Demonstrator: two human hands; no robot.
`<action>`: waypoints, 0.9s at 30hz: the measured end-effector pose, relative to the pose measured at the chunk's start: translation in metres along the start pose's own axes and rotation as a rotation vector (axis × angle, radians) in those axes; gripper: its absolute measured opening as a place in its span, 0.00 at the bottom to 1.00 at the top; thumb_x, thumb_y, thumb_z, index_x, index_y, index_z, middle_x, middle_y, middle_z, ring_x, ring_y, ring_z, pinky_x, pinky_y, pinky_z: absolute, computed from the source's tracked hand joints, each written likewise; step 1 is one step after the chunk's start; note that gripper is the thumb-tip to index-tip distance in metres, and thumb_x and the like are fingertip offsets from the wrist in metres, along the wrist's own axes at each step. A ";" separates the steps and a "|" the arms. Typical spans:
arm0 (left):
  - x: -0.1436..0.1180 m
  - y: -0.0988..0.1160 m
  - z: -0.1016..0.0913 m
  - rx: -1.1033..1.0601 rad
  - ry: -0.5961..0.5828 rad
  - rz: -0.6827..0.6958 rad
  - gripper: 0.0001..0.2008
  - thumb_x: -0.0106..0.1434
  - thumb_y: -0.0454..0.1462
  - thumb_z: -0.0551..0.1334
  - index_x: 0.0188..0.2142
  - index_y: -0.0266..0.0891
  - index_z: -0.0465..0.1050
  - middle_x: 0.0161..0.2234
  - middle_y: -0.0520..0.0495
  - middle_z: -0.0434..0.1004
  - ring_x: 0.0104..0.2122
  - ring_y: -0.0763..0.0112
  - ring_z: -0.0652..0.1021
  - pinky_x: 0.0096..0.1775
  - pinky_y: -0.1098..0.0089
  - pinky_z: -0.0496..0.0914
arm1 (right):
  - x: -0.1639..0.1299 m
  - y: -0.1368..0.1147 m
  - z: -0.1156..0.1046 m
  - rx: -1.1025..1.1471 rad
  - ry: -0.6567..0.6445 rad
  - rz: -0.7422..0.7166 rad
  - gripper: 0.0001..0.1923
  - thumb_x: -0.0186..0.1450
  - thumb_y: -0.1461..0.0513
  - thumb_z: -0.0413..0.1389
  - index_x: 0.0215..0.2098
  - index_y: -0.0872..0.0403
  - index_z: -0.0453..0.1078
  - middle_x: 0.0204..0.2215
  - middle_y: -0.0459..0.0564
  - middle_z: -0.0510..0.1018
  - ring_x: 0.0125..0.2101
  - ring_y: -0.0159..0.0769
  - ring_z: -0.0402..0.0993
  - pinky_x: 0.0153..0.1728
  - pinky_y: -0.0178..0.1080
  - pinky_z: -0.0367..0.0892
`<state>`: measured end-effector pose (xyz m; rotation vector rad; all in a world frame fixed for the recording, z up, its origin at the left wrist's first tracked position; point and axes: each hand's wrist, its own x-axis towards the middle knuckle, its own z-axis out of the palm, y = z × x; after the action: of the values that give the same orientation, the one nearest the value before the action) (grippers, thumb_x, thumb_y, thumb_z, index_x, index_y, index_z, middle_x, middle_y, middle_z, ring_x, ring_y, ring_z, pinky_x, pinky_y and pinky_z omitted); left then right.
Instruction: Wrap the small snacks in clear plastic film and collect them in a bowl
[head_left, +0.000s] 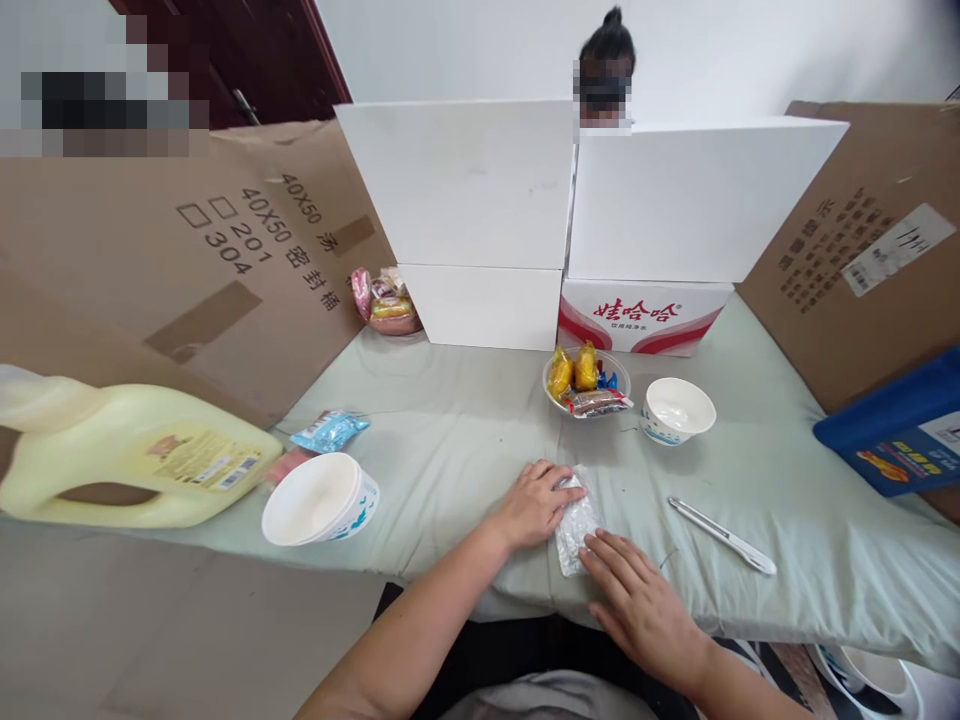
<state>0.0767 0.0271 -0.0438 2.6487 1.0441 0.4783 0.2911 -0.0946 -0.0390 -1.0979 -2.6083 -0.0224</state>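
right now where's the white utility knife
In the head view, the white utility knife lies on the pale green cloth, right of the right hand and nearer the camera than the empty white bowl.

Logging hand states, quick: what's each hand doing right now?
Left hand: open, flat on the silvery packet.
Right hand: open, fingertips on the same packet.
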 end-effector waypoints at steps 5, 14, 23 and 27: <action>-0.002 0.003 -0.001 0.040 -0.019 0.027 0.19 0.64 0.36 0.60 0.54 0.53 0.71 0.54 0.48 0.68 0.50 0.57 0.65 0.50 0.58 0.62 | -0.001 -0.008 0.017 0.012 0.039 0.010 0.24 0.64 0.69 0.49 0.59 0.55 0.63 0.53 0.54 0.74 0.51 0.42 0.69 0.50 0.45 0.66; -0.003 0.002 -0.004 -0.008 -0.021 0.072 0.17 0.64 0.41 0.63 0.53 0.49 0.73 0.52 0.45 0.68 0.50 0.57 0.65 0.52 0.57 0.62 | 0.008 -0.012 0.010 0.178 0.075 0.138 0.14 0.67 0.67 0.51 0.49 0.51 0.68 0.43 0.50 0.76 0.43 0.40 0.70 0.46 0.44 0.66; -0.003 0.001 -0.001 -0.028 0.028 0.033 0.15 0.64 0.38 0.62 0.51 0.50 0.74 0.52 0.45 0.66 0.53 0.55 0.63 0.53 0.55 0.61 | 0.008 -0.016 0.008 0.272 0.076 0.086 0.13 0.67 0.69 0.48 0.43 0.52 0.70 0.35 0.50 0.75 0.38 0.38 0.69 0.43 0.44 0.66; -0.002 0.001 0.000 -0.035 0.027 0.029 0.15 0.64 0.37 0.62 0.50 0.49 0.75 0.51 0.44 0.67 0.52 0.56 0.64 0.53 0.55 0.62 | 0.024 -0.006 -0.008 0.346 0.010 0.072 0.14 0.67 0.70 0.45 0.42 0.52 0.69 0.38 0.51 0.76 0.43 0.39 0.71 0.47 0.43 0.66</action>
<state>0.0759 0.0255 -0.0435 2.6371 0.9975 0.5354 0.2733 -0.0826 -0.0242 -1.0577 -2.4375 0.4215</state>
